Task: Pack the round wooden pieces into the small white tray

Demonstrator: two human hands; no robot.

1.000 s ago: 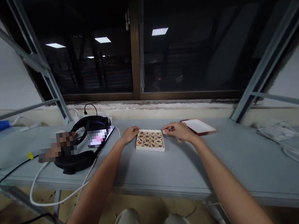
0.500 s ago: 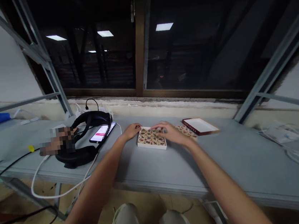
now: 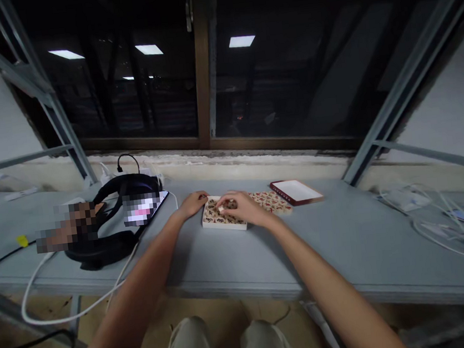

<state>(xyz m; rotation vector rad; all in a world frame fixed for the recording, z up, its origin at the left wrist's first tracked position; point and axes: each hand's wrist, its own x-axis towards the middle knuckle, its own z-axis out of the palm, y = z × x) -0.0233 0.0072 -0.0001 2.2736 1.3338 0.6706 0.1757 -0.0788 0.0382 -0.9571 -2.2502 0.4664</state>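
A shallow white box (image 3: 224, 227) of round Chinese chess pieces (image 3: 210, 216) with dark characters rests on the table in front of me. My left hand (image 3: 193, 202) is at its far left corner, fingers curled on the rim. Over the box, my right hand (image 3: 240, 205) is closed in a pinch on a pale Chinese chess piece (image 3: 221, 210), tilted on edge above the others. Its palm covers the box's right part. Just right of the box, pieces with red characters (image 3: 275, 201) are laid out close together on the table.
The dark red box lid (image 3: 296, 192) lies inside-up at the right. On the left are a black headset (image 3: 102, 253), a lit phone (image 3: 147, 207) and a white cable (image 3: 38, 274). Loose cables (image 3: 443, 228) lie far right. Metal frame posts (image 3: 364, 142) and a window stand behind.
My right hand has moved left over the box and now pinches a piece raised from the rest. The left hand stays at the corner. The view has shifted slightly right.
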